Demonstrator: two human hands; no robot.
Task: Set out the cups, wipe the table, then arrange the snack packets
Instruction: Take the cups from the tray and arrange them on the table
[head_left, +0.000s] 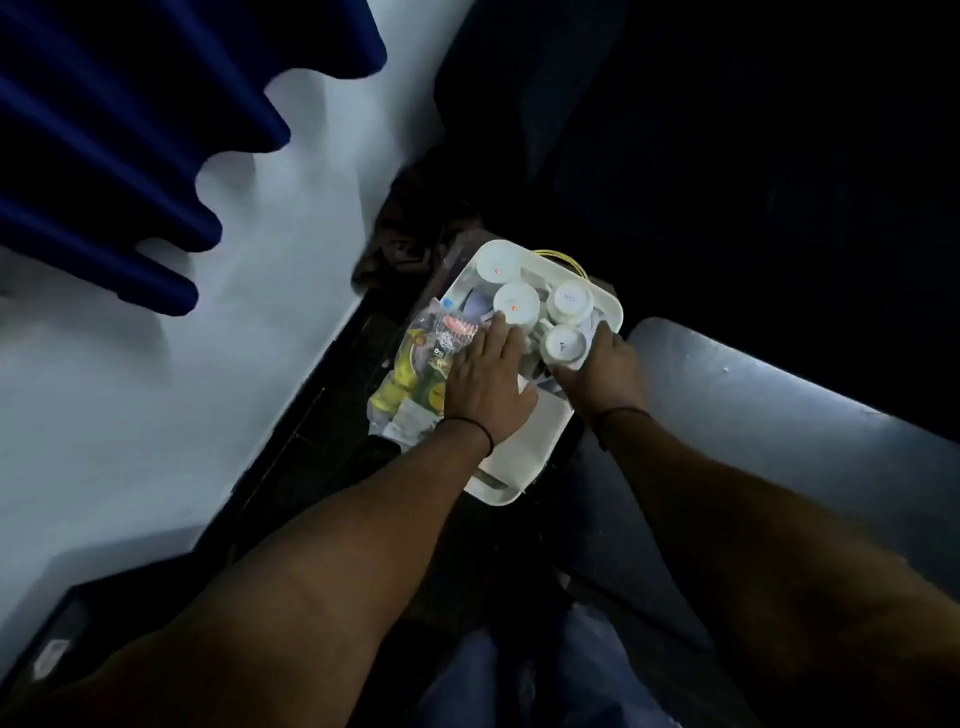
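A white rectangular tray (524, 457) sits low in the dim middle of the head view. Several white cups stand upside down in its far half, one at the far corner (496, 262), one in the middle (515, 303), one on the right (571, 300). A clear bag of snack packets (421, 364) lies along the tray's left side. My left hand (488, 389) rests flat over the bag and tray, fingertips touching the middle cup. My right hand (605, 371) is wrapped around the nearest cup (563, 345) at the tray's right edge.
A pale wall (234, 338) runs along the left with dark blue curtain folds (104, 156) above. A grey table edge (779, 405) lies to the right of the tray. My legs in blue jeans (519, 675) are below. The background is very dark.
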